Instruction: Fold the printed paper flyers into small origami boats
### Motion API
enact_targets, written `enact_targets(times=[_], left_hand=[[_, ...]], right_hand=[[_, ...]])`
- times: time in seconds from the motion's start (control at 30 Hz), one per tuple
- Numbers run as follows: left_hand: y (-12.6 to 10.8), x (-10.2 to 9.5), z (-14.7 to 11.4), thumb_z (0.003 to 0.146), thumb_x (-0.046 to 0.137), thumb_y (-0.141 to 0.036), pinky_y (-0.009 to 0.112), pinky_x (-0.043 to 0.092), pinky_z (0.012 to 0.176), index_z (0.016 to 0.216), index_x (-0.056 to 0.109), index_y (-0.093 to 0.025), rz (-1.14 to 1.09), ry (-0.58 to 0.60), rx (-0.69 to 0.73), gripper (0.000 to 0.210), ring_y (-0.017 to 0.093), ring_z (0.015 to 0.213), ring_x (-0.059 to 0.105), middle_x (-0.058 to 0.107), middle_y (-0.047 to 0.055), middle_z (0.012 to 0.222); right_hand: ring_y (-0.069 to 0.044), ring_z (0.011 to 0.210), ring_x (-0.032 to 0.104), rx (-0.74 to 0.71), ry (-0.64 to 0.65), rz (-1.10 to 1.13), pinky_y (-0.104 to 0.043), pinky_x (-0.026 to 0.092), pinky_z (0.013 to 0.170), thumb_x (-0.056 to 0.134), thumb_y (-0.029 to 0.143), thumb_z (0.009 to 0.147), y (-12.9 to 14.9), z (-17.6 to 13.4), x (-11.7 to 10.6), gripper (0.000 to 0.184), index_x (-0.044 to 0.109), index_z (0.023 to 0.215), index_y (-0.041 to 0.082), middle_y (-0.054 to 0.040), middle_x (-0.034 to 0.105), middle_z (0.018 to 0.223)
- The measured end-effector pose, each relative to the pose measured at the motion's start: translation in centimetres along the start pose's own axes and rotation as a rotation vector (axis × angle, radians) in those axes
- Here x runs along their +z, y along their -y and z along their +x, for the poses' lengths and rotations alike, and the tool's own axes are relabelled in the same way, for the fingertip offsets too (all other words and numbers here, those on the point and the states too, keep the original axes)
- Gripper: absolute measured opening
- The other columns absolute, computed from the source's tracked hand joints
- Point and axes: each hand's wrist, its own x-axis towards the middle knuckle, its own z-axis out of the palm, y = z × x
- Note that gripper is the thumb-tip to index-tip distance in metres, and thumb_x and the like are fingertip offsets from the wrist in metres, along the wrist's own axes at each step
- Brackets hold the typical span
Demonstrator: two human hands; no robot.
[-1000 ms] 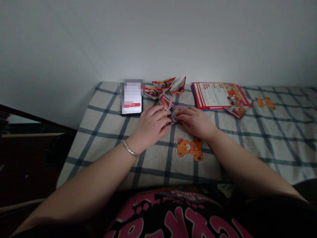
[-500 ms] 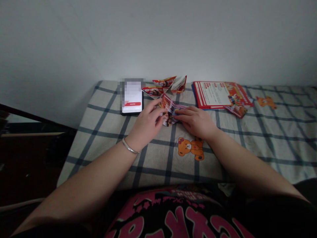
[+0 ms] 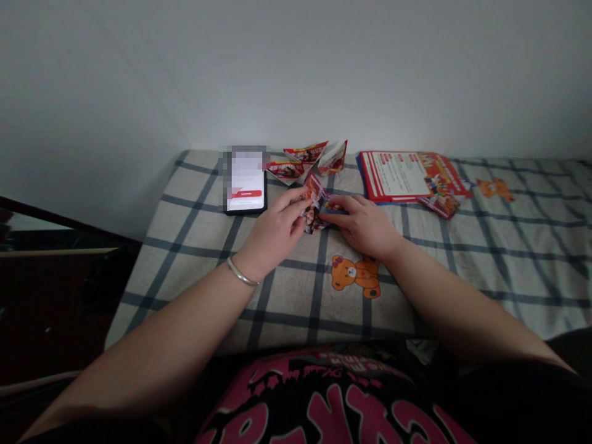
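A small folded piece of printed paper (image 3: 312,213) lies on the checked cloth, creased down its middle. My left hand (image 3: 276,229) has its fingers closed on the paper's left part. On the right part, my right hand (image 3: 367,227) grips it between thumb and fingers. Fingers cover much of both sides of the sheet. Just behind stand several folded red-and-white paper shapes (image 3: 305,154). Left of them a phone (image 3: 246,182) lies face up with its screen lit.
A stack of red-and-white printed leaflets (image 3: 398,176) lies at the back right. A small folded paper piece (image 3: 443,205) rests at its front edge. The checked cloth (image 3: 287,302) with bear prints covers the surface, which meets a pale wall (image 3: 296,74) behind.
The right fingers have shifted slightly on the paper, and its crease stands up a little more sharply. Both hands stay in nearly the same place.
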Motion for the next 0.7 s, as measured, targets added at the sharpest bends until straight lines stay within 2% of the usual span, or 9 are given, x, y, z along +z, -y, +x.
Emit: enact_targets(times=[0.07, 0.17, 0.27, 0.37, 0.5, 0.7], left_hand=[[-0.10, -0.17, 0.04, 0.092, 0.055, -0.012, 0.048, 0.047, 0.110, 0.116, 0.068, -0.016, 0.059, 0.030, 0.035, 0.028, 0.026, 0.130, 0.053, 0.061, 0.010, 0.133], [-0.53, -0.45, 0.03, 0.092, 0.059, -0.019, 0.058, 0.037, 0.114, 0.101, 0.075, -0.022, 0.152, 0.089, 0.118, 0.018, 0.031, 0.135, 0.046, 0.071, 0.004, 0.116], [-0.91, -0.45, -0.03, 0.093, 0.060, -0.020, 0.063, 0.027, 0.118, 0.105, 0.074, -0.024, 0.167, 0.164, 0.159, 0.019, 0.029, 0.131, 0.050, 0.074, 0.002, 0.113], [-0.89, -0.25, -0.09, 0.093, 0.059, -0.020, 0.061, 0.027, 0.117, 0.108, 0.072, -0.025, 0.161, 0.203, 0.172, 0.020, 0.026, 0.126, 0.055, 0.074, 0.001, 0.113], [-0.64, 0.03, -0.17, 0.094, 0.058, -0.022, 0.057, 0.029, 0.117, 0.105, 0.073, -0.024, 0.183, 0.187, 0.179, 0.019, 0.025, 0.122, 0.058, 0.075, 0.001, 0.111], [-1.02, 0.42, -0.18, 0.095, 0.055, -0.021, 0.049, 0.041, 0.108, 0.100, 0.074, -0.021, 0.181, 0.202, 0.127, 0.020, 0.022, 0.106, 0.065, 0.075, 0.002, 0.110]], right_hand=[[-0.027, 0.106, 0.058, -0.003, 0.003, 0.007, -0.043, 0.050, 0.089, 0.052, 0.014, 0.093, -0.07, 0.03, 0.01, 0.039, 0.069, 0.125, 0.029, -0.0094, 0.065, 0.125], [-0.025, 0.103, 0.058, -0.025, -0.015, 0.031, -0.042, 0.050, 0.089, 0.050, 0.015, 0.094, -0.33, 0.04, 0.13, 0.038, 0.069, 0.124, 0.027, -0.0085, 0.067, 0.120], [-0.024, 0.103, 0.061, -0.043, -0.060, 0.086, -0.041, 0.051, 0.091, 0.050, 0.018, 0.095, -0.56, 0.05, 0.23, 0.031, 0.071, 0.119, 0.021, -0.0082, 0.070, 0.119], [-0.024, 0.106, 0.063, -0.027, -0.084, 0.140, -0.041, 0.051, 0.093, 0.053, 0.018, 0.094, -0.61, 0.05, 0.23, 0.027, 0.072, 0.112, 0.018, -0.0082, 0.073, 0.117], [-0.023, 0.106, 0.065, -0.044, -0.075, 0.118, -0.041, 0.052, 0.094, 0.052, 0.017, 0.094, -0.52, -0.02, 0.22, 0.028, 0.073, 0.114, 0.019, -0.0071, 0.072, 0.123], [-0.022, 0.105, 0.066, -0.056, -0.066, 0.068, -0.042, 0.052, 0.094, 0.048, 0.017, 0.096, -0.40, -0.04, 0.33, 0.033, 0.072, 0.118, 0.020, -0.0064, 0.071, 0.126]])
